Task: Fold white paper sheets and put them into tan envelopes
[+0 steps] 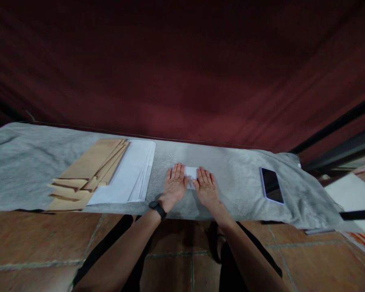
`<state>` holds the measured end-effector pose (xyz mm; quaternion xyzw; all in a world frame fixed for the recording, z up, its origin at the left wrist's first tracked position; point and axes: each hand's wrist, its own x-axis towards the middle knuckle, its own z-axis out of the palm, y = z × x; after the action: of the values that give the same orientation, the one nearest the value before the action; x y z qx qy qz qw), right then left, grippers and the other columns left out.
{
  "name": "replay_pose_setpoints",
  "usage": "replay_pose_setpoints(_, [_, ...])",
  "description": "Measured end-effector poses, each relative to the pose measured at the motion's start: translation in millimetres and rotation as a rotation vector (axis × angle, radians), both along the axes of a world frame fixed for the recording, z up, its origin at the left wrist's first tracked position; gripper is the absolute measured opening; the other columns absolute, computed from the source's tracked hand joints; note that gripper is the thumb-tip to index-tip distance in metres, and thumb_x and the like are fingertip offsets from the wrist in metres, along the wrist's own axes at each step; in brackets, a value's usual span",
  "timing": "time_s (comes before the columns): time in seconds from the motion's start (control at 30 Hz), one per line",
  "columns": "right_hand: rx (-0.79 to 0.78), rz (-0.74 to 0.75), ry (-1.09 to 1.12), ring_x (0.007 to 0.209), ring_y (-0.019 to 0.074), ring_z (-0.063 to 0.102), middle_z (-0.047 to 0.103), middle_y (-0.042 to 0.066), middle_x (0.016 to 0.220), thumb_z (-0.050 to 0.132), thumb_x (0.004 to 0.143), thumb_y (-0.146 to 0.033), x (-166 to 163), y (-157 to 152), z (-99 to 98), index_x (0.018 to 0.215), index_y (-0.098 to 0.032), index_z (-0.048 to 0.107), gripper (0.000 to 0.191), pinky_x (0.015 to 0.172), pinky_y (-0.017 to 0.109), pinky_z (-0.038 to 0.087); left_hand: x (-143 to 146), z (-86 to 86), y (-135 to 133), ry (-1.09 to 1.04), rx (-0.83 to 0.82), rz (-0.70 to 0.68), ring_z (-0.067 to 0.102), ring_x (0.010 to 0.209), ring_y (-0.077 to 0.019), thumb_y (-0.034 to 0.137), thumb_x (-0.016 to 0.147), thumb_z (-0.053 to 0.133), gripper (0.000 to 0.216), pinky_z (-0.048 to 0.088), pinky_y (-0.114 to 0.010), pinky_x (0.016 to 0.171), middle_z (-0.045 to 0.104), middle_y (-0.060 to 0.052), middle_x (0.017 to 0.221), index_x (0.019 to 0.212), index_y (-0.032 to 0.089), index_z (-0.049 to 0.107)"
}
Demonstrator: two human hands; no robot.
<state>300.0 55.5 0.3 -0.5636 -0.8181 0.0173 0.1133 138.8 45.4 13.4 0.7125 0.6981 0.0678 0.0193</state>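
Note:
My left hand (pixel 175 182) and my right hand (pixel 206 187) lie flat, fingers stretched out, side by side on a small folded white paper (pixel 191 172). The paper rests on a grey cloth (pixel 234 178) covering a low surface. Only a strip of the paper shows between and above the fingers. A black band circles my left wrist.
To the left lie a stack of white sheets (pixel 130 174) and several brown envelopes (pixel 88 172) fanned over them. A dark phone (pixel 271 185) lies face up to the right. Dark red fabric hangs behind. Tiled floor spreads below the surface's front edge.

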Motion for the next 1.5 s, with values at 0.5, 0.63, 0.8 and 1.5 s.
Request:
replay_pose_setpoints(0.5, [0.001,-0.037,-0.025,0.149,0.0297,0.034,0.030,0.011,0.164,0.023,0.108,-0.036,18,-7,1.1,0.157,-0.011,0.033,0.056,0.123,0.048,0.021,-15,-1.4,1,0.024,0.030,0.142,0.022,0.154,-0.0274,0.035,0.103,0.026,0.062,0.019,-0.048,0.125,0.030,-0.018,0.163,0.156,0.003,0.032])
replay_pose_setpoints(0.63, [-0.027,-0.043,-0.018,0.149,0.0295,0.033,0.030,0.011,0.164,0.026,0.107,-0.035,20,-5,2.9,0.156,-0.011,0.035,0.055,0.122,0.048,0.022,-20,-1.5,2,0.036,0.028,0.179,0.023,0.154,-0.0279,0.035,0.103,0.026,0.062,0.020,-0.048,0.125,0.032,-0.018,0.162,0.155,0.003,0.033])
replay_pose_setpoints(0.8, [-0.041,-0.056,0.018,0.150,0.0287,0.032,0.030,0.013,0.163,0.026,0.107,-0.035,21,-4,5.7,0.156,-0.009,0.035,0.056,0.123,0.049,0.023,-19,2.1,1,0.033,0.085,0.156,0.022,0.154,-0.0290,0.034,0.103,0.027,0.061,0.018,-0.049,0.125,0.033,-0.020,0.162,0.155,0.002,0.033])
replay_pose_setpoints(1.5, [0.012,0.098,0.021,0.151,0.0275,0.032,0.032,0.014,0.162,0.028,0.108,-0.042,9,-18,-0.8,0.156,-0.012,0.035,0.057,0.122,0.051,0.024,2,-0.4,-17,-0.003,0.021,-0.166,0.021,0.154,-0.0246,0.033,0.103,0.029,0.058,0.017,-0.046,0.126,0.030,-0.015,0.164,0.155,0.007,0.035])
